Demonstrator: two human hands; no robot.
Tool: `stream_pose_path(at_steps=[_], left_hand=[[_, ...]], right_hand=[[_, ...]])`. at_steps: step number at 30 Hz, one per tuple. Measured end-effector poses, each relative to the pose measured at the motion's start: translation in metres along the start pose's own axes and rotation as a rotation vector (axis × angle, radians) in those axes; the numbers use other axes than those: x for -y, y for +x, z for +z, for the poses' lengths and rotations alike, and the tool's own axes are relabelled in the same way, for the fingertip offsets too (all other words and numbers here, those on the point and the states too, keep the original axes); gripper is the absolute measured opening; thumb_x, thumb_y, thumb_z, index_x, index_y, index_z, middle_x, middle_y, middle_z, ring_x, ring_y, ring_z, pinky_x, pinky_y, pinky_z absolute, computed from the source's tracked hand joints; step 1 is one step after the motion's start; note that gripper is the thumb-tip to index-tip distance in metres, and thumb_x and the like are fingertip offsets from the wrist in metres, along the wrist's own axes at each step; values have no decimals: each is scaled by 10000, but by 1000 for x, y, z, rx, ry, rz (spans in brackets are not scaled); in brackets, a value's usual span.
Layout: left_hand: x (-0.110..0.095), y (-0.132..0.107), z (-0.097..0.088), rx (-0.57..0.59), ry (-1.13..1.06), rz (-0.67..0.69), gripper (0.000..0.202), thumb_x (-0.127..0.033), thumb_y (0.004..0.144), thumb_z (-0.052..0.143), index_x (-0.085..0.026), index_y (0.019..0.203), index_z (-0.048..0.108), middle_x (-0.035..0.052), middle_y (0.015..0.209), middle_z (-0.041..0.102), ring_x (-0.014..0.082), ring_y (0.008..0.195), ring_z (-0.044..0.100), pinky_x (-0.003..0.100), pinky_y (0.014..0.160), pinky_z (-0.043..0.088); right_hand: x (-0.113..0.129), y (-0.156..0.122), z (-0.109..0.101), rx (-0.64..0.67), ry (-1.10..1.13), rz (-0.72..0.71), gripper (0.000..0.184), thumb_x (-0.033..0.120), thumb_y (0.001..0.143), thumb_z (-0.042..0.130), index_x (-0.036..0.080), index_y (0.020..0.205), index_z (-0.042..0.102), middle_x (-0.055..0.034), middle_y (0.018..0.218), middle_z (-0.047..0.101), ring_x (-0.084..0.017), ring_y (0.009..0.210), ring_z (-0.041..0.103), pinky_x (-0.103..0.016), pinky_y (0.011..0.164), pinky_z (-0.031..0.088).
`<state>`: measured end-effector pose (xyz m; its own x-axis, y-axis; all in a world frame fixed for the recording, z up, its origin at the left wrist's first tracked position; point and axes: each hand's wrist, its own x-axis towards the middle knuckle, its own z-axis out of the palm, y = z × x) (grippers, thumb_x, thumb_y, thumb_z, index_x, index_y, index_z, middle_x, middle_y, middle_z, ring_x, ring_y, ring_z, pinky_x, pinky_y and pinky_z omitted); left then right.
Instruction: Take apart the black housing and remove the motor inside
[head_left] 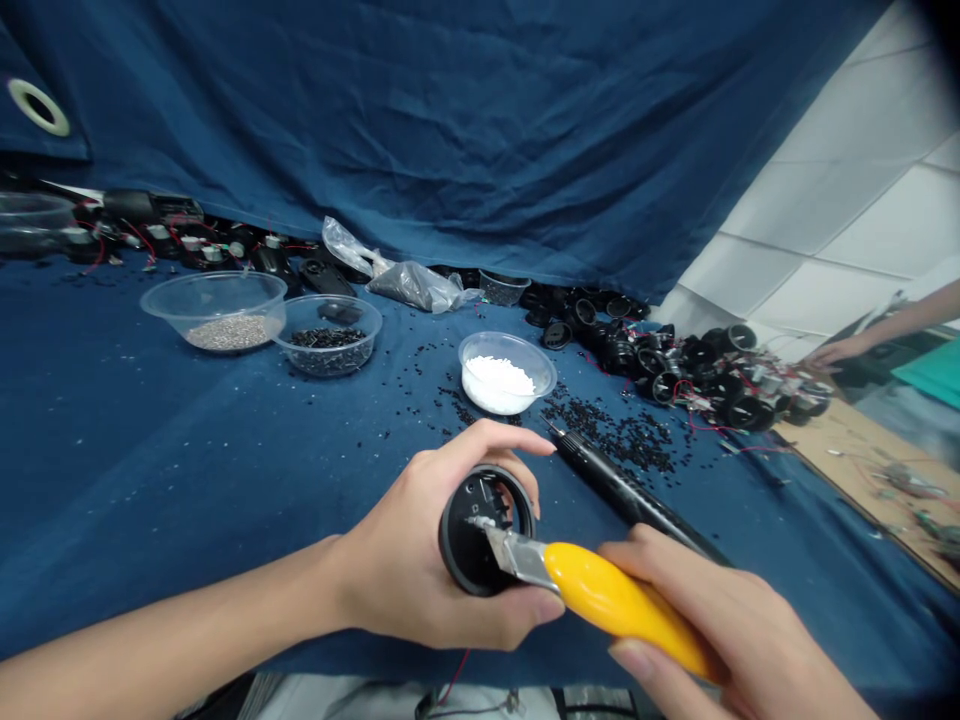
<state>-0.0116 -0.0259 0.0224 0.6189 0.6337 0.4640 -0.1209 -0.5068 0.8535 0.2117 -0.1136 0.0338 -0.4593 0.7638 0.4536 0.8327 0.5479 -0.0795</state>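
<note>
My left hand (427, 550) is wrapped round a black round plastic housing (465, 535), its open side turned up toward me. In my right hand (720, 620) is a yellow-handled utility knife (615, 595). The blade tip reaches into the housing and meets a small whitish bit (482, 522) inside; whether it presses on it I cannot tell. Beyond my right hand lies a black electric screwdriver (622, 485), its bit pointing to the upper left. A red wire hangs below the housing.
Clear bowls hold silvery bits (214, 280), black pieces (337, 365) and white pieces (506, 400). Loose black bits (622, 430) scatter on the blue cloth. Black wired housings (697, 370) heap at right. A plastic bag (420, 285) lies at the back. Another person's hand (840, 350) is far right.
</note>
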Motion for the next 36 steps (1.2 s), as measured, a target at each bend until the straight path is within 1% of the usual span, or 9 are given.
stream_pose_path(at_steps=[9,14,16,20,26,29,32,34,36], left_hand=[[2,0,-1,32,76,70,563,-248,743,690,-176,1222,403,46,897,610,149,726,613,227,605,500],[2,2,-3,22,94,58,602,-272,734,721,-171,1231,396,45,911,614,149,733,617,240,652,509],[2,2,-4,6,103,58,618,-277,724,735,-169,1232,400,41,912,614,143,730,616,239,670,507],[3,1,-4,0,125,42,633,-302,707,751,-174,1225,411,34,892,616,142,703,613,241,651,497],[5,2,-3,1,124,39,633,-312,721,750,-180,1234,403,35,909,636,150,753,637,240,700,507],[5,2,-2,-23,165,-3,635,-327,712,761,-179,1227,420,27,913,628,141,752,628,235,698,495],[3,2,-1,-42,201,-96,649,-363,704,764,-184,1228,426,26,922,629,147,737,624,251,689,492],[1,2,-1,-41,195,-151,650,-378,702,762,-189,1225,425,27,928,635,159,751,634,261,696,498],[0,2,0,-36,185,-190,642,-373,702,759,-195,1221,426,24,928,641,168,773,642,270,715,503]], right_hand=[[5,2,4,-71,-51,-12,289,437,981,358,209,989,535,-65,834,708,-156,636,695,-185,504,532],[-2,-3,3,-30,6,96,287,464,938,453,221,1047,562,-52,896,710,-172,708,701,-203,562,552],[-6,-3,0,12,29,118,260,441,919,499,223,1050,556,-38,870,703,-158,671,690,-190,537,538],[-10,-3,-4,19,14,85,258,413,898,549,210,1056,527,-26,832,694,-134,580,659,-184,490,506],[-8,-4,-2,19,-77,-1,218,323,931,520,190,1103,522,-49,873,707,-154,585,658,-226,466,471],[-8,-5,-4,32,-198,-50,340,270,935,487,188,1264,487,-74,938,706,-198,667,671,-269,488,468],[-5,-4,-7,23,-389,-99,500,189,900,439,191,1399,409,-86,939,698,-234,718,654,-324,559,483],[-2,0,-8,44,-491,-134,576,132,856,394,157,1432,378,-101,922,689,-252,741,639,-355,591,483],[2,7,-6,68,-555,-166,607,88,811,355,95,1416,391,-115,872,672,-256,719,622,-362,568,469]])
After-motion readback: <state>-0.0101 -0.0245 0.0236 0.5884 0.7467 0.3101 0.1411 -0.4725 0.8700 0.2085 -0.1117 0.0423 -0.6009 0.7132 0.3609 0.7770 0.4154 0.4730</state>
